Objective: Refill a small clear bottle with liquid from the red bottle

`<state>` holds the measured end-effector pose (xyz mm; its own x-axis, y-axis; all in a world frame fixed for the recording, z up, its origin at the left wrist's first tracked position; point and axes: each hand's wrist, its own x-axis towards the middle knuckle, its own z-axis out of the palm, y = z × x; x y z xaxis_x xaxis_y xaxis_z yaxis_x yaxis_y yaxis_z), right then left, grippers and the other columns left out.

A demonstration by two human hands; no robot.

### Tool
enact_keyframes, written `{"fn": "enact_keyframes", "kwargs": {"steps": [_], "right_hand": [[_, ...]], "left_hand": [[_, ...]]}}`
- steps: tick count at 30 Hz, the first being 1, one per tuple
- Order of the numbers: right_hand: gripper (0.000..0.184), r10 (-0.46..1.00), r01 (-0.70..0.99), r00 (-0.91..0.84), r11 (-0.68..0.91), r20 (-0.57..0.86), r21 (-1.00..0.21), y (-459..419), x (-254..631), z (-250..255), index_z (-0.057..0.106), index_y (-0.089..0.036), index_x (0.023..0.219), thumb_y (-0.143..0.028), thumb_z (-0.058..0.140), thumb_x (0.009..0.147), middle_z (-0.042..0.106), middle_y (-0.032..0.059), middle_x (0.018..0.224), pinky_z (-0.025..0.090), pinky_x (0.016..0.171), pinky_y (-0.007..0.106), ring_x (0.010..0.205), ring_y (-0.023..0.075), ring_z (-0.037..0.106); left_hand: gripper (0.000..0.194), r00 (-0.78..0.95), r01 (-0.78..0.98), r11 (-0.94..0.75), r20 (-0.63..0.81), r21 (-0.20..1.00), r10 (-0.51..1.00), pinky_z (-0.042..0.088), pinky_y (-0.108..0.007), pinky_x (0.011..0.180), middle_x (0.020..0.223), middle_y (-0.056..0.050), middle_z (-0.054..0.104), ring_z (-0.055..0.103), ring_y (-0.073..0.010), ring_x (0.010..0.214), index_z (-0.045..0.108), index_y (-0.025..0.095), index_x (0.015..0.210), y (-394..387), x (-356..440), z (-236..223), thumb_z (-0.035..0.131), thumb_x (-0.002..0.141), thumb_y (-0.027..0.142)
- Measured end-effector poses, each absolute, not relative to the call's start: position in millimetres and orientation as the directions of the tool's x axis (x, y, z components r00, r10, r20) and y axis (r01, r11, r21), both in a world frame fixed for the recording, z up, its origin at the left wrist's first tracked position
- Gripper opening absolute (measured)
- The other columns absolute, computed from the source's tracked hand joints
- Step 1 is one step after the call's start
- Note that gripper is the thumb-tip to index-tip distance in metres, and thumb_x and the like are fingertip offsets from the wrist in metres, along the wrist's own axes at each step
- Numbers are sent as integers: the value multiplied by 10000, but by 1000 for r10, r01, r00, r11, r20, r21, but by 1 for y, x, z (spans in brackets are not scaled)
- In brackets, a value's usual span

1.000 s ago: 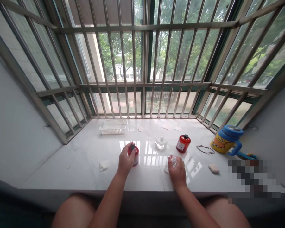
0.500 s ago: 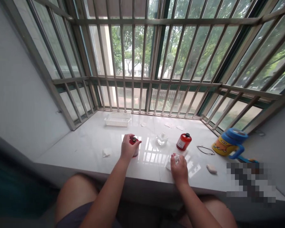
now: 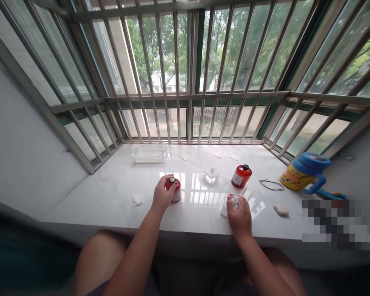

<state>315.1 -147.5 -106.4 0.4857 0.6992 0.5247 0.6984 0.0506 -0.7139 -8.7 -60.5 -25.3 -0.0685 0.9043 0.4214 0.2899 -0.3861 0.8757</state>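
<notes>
The left hand point(image 3: 163, 194) is curled around a red bottle point(image 3: 175, 194) with a black cap, and the fingers are pressed to its side. Compared with the earlier frame, the fingers are drawn back from across the top, so more of the bottle is exposed. The bottle is held upright on a white marble sill point(image 3: 80, 197). A crumpled white tissue point(image 3: 231, 206) is pinched against the sill by the right hand point(image 3: 239, 216), which is bent downward; whether anything is wrapped inside cannot be told. Both forearms are reached forward over the sill's edge. A square glass bottle point(image 3: 211, 176) stands between the hands and farther off, and a second red bottle point(image 3: 241, 176) is placed beyond the right hand. A white plastic basket point(image 3: 149, 153) is set against the window bars point(image 3: 177, 119).
</notes>
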Motion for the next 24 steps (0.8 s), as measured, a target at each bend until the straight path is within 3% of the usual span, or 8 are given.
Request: {"fn": "enact_keyframes", "kwargs": {"steps": [3,7,12,14,18,24], "right_hand": [[587,699,697,488,48,522,-716,-149,315,-106,630,-213,1131,-767,457,1047,718,164,1123,510,987,498,1091,364,644],[617,695,699,493,42,524,-714,-150,315,-105,639,-210,1139,-791,452,1044,714,159,1103,513,968,489,1074,358,644],[653,689,706,493,39,531,-707,-150,314,-104,653,-209,1136,-818,440,1039,722,144,1089,527,952,485,1053,355,664],[652,692,707,491,38,528,-707,-151,314,-104,656,-211,1145,-818,443,1040,730,144,1110,531,961,487,1070,357,669],[637,692,698,505,23,516,-715,-153,315,-104,655,-213,1151,-809,462,1038,728,151,1128,533,972,496,1084,362,673],[607,697,696,509,13,506,-718,-154,315,-103,663,-214,1167,-780,490,1035,727,139,1131,536,994,502,1077,358,681]], "left_hand": [[314,-89,265,-376,411,888,907,650,-481,1051,1354,-147,758,772,-298,1206,697,224,1122,-59,-8,-23,793,933,456],[352,-112,298,-383,430,874,896,641,-446,1091,1401,-131,752,753,-274,1268,692,229,1205,-61,-20,-14,744,982,497],[404,-123,527,-257,372,810,920,660,-442,1018,1197,-75,835,813,-279,1084,726,257,1345,-70,-83,-14,727,983,434],[392,-129,658,-176,340,732,932,643,-481,1018,1135,-80,842,809,-305,1027,752,243,1342,-72,-117,-19,700,958,301],[457,-141,855,-37,301,517,943,576,-511,1090,1186,-138,813,753,-350,1128,786,187,1294,-70,-174,-32,537,924,87],[556,-146,964,78,261,255,954,575,-453,995,1091,-159,751,700,-340,1055,790,162,1325,-58,-210,-50,424,933,16]]}}
